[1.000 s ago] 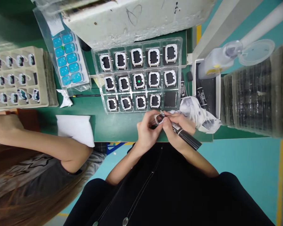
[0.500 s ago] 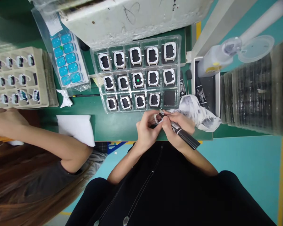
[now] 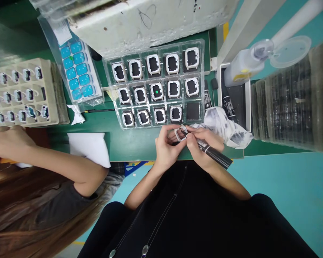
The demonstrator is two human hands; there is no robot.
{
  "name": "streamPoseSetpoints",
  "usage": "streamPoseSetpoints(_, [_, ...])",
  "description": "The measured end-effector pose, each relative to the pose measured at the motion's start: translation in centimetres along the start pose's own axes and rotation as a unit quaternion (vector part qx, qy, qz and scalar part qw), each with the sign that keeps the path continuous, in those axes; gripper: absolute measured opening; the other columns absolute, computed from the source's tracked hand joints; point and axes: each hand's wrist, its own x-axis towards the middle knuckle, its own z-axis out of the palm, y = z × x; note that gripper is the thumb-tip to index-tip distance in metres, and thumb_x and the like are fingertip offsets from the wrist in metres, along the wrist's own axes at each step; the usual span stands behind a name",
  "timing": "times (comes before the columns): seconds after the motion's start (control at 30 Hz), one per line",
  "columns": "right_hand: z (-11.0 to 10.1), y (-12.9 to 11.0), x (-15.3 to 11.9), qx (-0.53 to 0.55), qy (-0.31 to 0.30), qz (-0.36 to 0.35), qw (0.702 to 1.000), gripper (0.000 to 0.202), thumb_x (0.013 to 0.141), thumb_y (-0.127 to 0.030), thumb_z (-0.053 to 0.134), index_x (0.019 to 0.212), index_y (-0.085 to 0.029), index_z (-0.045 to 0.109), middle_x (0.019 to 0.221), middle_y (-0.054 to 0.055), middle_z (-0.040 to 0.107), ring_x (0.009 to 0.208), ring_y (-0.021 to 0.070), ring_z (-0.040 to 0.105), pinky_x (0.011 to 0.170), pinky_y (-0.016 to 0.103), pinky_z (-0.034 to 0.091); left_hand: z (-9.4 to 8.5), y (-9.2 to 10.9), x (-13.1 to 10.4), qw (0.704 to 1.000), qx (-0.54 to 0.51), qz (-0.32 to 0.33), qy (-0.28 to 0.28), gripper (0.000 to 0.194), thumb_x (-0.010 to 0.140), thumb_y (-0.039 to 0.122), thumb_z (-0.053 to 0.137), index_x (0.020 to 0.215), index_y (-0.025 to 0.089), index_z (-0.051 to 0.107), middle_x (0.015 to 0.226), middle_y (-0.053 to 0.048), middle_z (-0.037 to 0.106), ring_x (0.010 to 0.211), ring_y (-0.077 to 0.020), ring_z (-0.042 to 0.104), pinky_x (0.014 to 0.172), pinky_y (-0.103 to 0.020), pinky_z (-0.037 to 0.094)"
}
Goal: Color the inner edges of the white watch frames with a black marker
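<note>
My left hand (image 3: 167, 147) pinches a white square frame (image 3: 177, 134) just below the clear tray. In my right hand (image 3: 204, 147) is a black marker (image 3: 215, 154), its tip pointing left at the inside of the frame. The fingers of both hands nearly meet around the frame. Above them, the clear plastic tray (image 3: 148, 79) holds several similar white frames in its pockets; one in the middle row carries a green dot. The pocket at the tray's lower right corner (image 3: 193, 111) holds no frame.
A crumpled stained cloth (image 3: 223, 125) lies right of my hands, near a box (image 3: 248, 107) holding a marker and a bottle (image 3: 240, 70). Stacked trays (image 3: 285, 107) stand farther right. At the left are a blue-pad pack (image 3: 79, 73), white paper (image 3: 90, 145) and a co-worker's arm (image 3: 64, 163).
The marker has tilted slightly, its back end moving right, and the frame's opening shows more. The view has shifted slightly. Both hands keep their holds.
</note>
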Motion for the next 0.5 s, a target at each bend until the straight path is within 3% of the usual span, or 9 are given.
streamPoseSetpoints(0.13, [-0.1,0.2,-0.3,0.008,0.008,0.012,1.000,0.009,0.104,-0.019,0.080,0.103,-0.028,0.078,0.108,0.002,0.094,0.100,0.0267,0.094,0.082,0.039,0.079,-0.1,0.5,0.4,0.999,-0.009,-0.031,-0.004,0.059,0.091,0.044,0.106,0.128,0.026,0.065,0.117,-0.008,0.092,0.106,-0.0250,0.093,0.099,-0.039,0.078])
streamPoseSetpoints(0.27, [0.1,0.3,-0.5,0.033,0.015,0.017,0.999,0.009,0.104,-0.020,0.079,0.104,-0.028,0.076,0.109,0.003,0.094,0.100,0.0284,0.094,0.082,0.042,0.081,-0.1,0.2,0.5,0.999,-0.007,-0.034,-0.003,0.062,0.089,0.046,0.107,0.130,0.026,0.065,0.117,-0.007,0.091,0.103,-0.0240,0.092,0.098,-0.038,0.078])
streamPoseSetpoints(0.4, [0.0,0.5,-1.1,0.077,0.030,0.033,0.996,0.011,0.105,-0.022,0.079,0.105,-0.030,0.072,0.102,0.002,0.092,0.100,0.0310,0.094,0.083,0.047,0.081,-0.2,0.3,0.4,0.999,-0.028,0.016,-0.009,0.062,0.089,0.045,0.108,0.132,0.027,0.068,0.113,-0.004,0.089,0.096,-0.0189,0.089,0.091,-0.031,0.075])
streamPoseSetpoints(0.5, [0.0,0.8,-1.2,0.098,0.085,0.026,0.991,0.009,0.107,-0.027,0.078,0.108,-0.030,0.069,0.094,0.001,0.088,0.096,0.0339,0.093,0.077,0.051,0.079,-0.7,1.3,1.2,0.996,0.036,0.077,-0.009,0.058,0.091,0.050,0.106,0.133,0.027,0.072,0.110,-0.003,0.083,0.084,-0.0149,0.079,0.075,-0.027,0.066])
